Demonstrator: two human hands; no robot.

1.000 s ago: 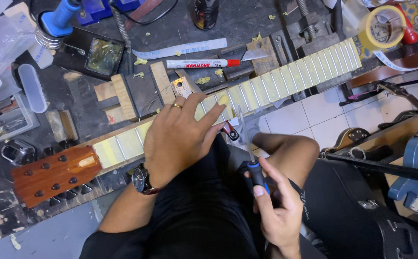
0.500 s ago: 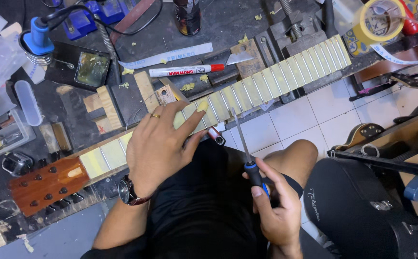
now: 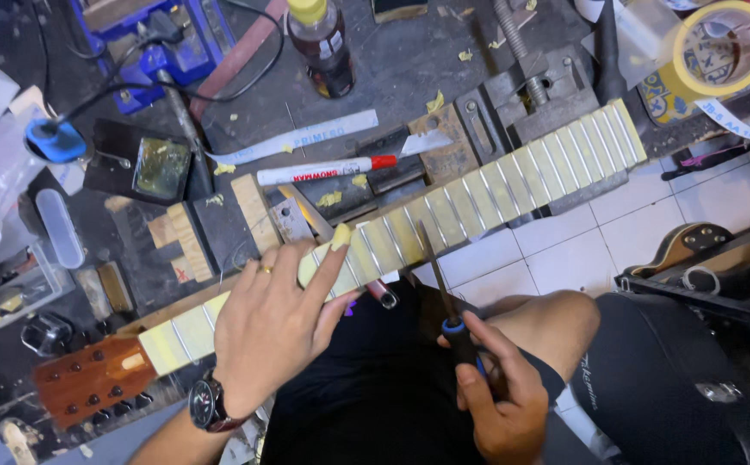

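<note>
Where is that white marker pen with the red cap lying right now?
In the head view, the white marker pen with the red cap lies on the dark workbench, just beyond the taped guitar neck, near a white paper strip.

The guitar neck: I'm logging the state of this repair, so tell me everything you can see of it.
The guitar neck lies slanted across the cluttered workbench, its reddish-brown wooden headstock with dark tuner posts at lower left. Pale yellowish tape covers the fingerboard between bare metal frets. The left hand presses flat on its lower part. The right hand holds a blue-and-black-handled tool whose thin dark blade reaches the fingerboard's near edge.
</note>
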